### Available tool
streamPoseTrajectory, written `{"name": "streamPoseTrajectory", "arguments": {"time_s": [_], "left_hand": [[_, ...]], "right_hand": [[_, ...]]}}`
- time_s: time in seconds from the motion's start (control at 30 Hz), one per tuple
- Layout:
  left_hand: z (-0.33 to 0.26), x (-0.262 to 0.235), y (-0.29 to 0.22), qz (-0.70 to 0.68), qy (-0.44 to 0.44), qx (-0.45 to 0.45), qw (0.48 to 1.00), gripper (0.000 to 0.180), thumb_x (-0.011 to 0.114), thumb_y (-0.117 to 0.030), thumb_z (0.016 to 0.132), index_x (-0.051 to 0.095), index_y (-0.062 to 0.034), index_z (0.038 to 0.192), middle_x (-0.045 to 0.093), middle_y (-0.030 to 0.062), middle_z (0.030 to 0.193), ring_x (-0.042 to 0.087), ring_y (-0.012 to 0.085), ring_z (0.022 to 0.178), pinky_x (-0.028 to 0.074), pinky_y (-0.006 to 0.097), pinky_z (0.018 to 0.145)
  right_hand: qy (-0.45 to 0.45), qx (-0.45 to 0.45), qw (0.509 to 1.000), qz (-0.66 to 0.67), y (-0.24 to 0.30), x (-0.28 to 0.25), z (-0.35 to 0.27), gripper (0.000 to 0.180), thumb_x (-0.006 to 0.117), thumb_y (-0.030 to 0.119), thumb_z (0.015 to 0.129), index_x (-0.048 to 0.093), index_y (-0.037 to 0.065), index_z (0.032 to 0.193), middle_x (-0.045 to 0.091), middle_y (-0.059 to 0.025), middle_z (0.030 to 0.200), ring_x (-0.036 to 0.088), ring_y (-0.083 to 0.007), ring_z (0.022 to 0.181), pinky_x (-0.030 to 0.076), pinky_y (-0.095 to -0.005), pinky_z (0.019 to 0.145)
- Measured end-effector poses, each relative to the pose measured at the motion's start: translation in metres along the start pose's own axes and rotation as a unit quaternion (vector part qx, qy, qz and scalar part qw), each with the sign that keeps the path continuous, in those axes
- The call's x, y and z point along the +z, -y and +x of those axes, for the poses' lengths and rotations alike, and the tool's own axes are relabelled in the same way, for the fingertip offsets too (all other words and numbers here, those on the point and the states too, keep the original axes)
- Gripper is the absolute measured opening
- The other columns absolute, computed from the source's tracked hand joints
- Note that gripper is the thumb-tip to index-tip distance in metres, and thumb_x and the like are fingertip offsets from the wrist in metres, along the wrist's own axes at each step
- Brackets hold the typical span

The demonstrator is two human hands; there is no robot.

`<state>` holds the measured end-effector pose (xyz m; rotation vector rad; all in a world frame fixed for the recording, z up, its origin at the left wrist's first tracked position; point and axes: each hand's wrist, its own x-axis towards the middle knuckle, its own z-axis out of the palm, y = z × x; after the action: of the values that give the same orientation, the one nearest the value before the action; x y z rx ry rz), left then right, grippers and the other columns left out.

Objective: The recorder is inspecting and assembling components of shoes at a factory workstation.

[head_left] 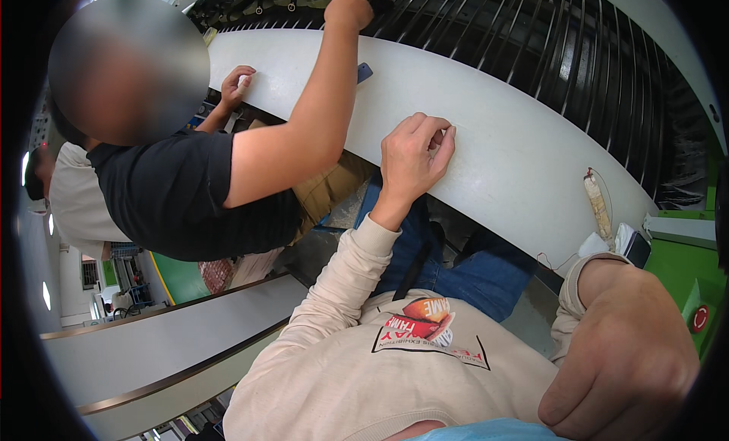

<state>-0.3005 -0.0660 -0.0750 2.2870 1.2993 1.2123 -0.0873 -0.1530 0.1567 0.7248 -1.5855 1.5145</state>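
Observation:
My left hand (414, 156) rests on the near edge of a long white curved panel (501, 148), its fingers curled in with the fingertips pressed to the surface and nothing seen in it. Close to the camera at lower right is my right hand (623, 357), back up, fingers folded under like a fist; its palm side is hidden. A co-worker in a black shirt (182, 198) leans in from the left. One of this person's arms (319, 114) reaches over the panel to the dark ribbed machine (531, 38), and the other hand (235, 84) lies on the panel's far left end.
A small blue object (364, 72) lies on the panel by the co-worker's arm. At the right end sit a beige wrapped roll (598, 205), a white cloth (592, 245) and a dark flat device (636, 249). A green housing with a red round button (700, 318) stands at far right.

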Motion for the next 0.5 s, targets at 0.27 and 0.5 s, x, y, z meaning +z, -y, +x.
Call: {"name": "streamPoseTrajectory", "arguments": {"time_s": [0.27,0.5], "left_hand": [[0.0004,-0.0002,0.0,-0.002,-0.006,0.003,1.0,0.007,0.082,-0.008,0.089,0.076,-0.0059,0.089,0.064,0.006,0.073,0.066,0.0221,0.063,0.052,0.036,0.06],[0.0005,-0.0008,0.0,-0.008,-0.002,-0.003,1.0,0.008,0.082,-0.008,0.089,0.075,-0.0052,0.089,0.064,0.006,0.074,0.065,0.0221,0.063,0.052,0.036,0.06]], "right_hand": [[0.006,0.003,1.0,-0.002,-0.0003,-0.0009,0.0011,0.017,0.07,0.006,0.055,0.055,0.006,0.048,0.047,-0.0048,0.049,0.051,-0.0176,0.043,0.035,-0.0313,0.041],[0.006,0.042,0.998,0.039,-0.0004,-0.002,0.0013,0.017,0.071,0.006,0.056,0.055,0.007,0.048,0.048,-0.0046,0.049,0.051,-0.0178,0.043,0.036,-0.0314,0.041]]}}
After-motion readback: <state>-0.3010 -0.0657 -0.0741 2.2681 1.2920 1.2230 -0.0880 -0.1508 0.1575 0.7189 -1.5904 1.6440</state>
